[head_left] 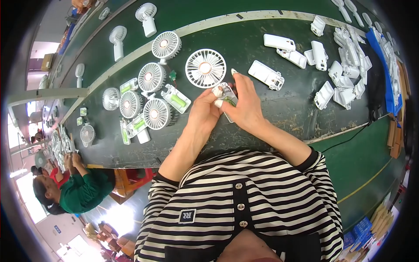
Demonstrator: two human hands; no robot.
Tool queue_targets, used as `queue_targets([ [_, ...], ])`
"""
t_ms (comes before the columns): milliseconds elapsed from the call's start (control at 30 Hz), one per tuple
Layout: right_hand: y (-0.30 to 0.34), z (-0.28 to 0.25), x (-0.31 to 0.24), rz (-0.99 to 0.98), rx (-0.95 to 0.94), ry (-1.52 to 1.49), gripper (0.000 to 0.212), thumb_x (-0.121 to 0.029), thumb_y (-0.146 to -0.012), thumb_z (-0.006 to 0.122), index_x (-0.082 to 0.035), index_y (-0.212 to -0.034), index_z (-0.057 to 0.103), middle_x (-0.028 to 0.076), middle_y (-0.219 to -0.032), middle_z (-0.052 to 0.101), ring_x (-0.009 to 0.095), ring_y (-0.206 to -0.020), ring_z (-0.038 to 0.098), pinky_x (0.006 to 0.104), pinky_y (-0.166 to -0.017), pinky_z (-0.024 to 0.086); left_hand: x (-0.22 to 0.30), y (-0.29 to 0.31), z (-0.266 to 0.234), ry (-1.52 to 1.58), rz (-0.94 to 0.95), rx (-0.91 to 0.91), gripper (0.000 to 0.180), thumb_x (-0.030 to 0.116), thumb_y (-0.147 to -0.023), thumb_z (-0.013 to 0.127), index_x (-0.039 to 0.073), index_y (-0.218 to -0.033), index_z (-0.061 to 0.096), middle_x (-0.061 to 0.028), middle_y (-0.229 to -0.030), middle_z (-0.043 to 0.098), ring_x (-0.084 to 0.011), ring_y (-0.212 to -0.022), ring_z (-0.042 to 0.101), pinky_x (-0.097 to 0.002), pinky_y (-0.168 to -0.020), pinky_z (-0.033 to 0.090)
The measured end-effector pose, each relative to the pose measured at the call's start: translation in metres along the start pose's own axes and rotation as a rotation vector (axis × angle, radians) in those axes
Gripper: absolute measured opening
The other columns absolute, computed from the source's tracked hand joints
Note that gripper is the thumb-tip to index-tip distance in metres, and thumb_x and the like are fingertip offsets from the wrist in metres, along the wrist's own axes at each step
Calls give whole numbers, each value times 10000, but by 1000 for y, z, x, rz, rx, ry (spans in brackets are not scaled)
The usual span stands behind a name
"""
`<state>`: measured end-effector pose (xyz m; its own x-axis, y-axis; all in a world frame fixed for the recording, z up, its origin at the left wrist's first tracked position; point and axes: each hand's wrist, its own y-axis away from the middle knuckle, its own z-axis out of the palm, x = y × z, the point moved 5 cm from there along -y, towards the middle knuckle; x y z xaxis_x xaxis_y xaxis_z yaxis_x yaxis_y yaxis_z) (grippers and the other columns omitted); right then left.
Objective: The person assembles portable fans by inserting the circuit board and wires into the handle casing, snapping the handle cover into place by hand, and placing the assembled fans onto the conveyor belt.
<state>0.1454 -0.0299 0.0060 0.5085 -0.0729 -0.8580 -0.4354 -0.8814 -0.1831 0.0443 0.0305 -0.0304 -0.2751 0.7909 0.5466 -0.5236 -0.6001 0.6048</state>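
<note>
A white handheld fan points away from me, its round grille (205, 68) above my fingers and its opened handle shell (229, 105) between my hands. My left hand (205, 108) closes on the handle's left side, with thumb and fingertips near the neck. From the right, my right hand (246, 102) grips the same handle, thumb pressed across it and index finger stretched up beside the grille. White covers sit on some fingertips. Something green shows inside the shell; its detail is hidden by my fingers. Just right of my right hand lies a white handle casing (266, 74).
Several fans (148, 76) stand left, beside open shells with green cells (178, 100) and a small green board (173, 75). White casings are heaped right (349, 56), near a blue-edged bin (384, 74). More fans line the raised belt (118, 41). Another person (87, 192) works at far left.
</note>
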Motion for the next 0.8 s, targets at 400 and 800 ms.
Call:
queue_targets([
  [400, -7, 7, 3, 75, -26, 130, 598, -135, -676, 577, 25, -1209, 359, 176, -1002, 480, 334, -913, 501, 406, -758, 436, 0, 1, 4, -100, 150, 37, 231, 30, -810, 555, -7, -1038, 556, -63, -961, 611, -143, -847, 577, -277, -709, 461],
  [800, -52, -61, -3, -171, 3, 563, 421, -124, -647, 595, -11, -1049, 534, 140, -935, 549, 324, -851, 516, 404, -746, 435, -3, -11, -14, -181, 41, 36, 226, 93, -854, 504, -65, -1013, 537, -157, -959, 610, -268, -880, 609, -365, -795, 493],
])
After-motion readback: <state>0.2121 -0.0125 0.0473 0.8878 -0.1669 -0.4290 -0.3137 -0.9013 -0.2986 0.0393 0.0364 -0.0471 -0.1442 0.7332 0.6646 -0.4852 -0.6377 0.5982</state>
